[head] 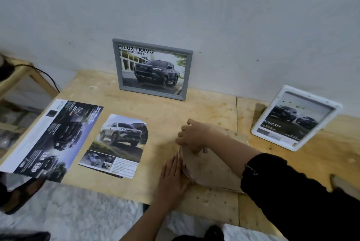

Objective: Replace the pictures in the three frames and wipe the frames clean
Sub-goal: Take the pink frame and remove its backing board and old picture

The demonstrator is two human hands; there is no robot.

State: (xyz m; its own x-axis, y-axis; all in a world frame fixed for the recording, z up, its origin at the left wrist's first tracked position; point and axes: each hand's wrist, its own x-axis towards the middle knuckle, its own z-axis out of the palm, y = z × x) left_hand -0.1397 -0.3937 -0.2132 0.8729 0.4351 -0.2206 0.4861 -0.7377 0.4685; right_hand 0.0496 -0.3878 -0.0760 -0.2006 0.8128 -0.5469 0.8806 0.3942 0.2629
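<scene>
Far left of both grips, a large brochure sheet [52, 139] hangs over the table [194, 104] edge. Nearer to them lies a cut car picture [116, 143], thin and limp, best lifted by a free corner. Beyond the grips, a grey frame [153, 69] leans on the wall. The left grip [170, 177] lies flat with straight fingers and presses the near edge of the face-down frame [211, 170]. The right grip [191, 136] curls its fingers on that frame's far edge. I judge the back stiff but light. Well right of the grips leans a white frame [294, 118], with bare table between.
</scene>
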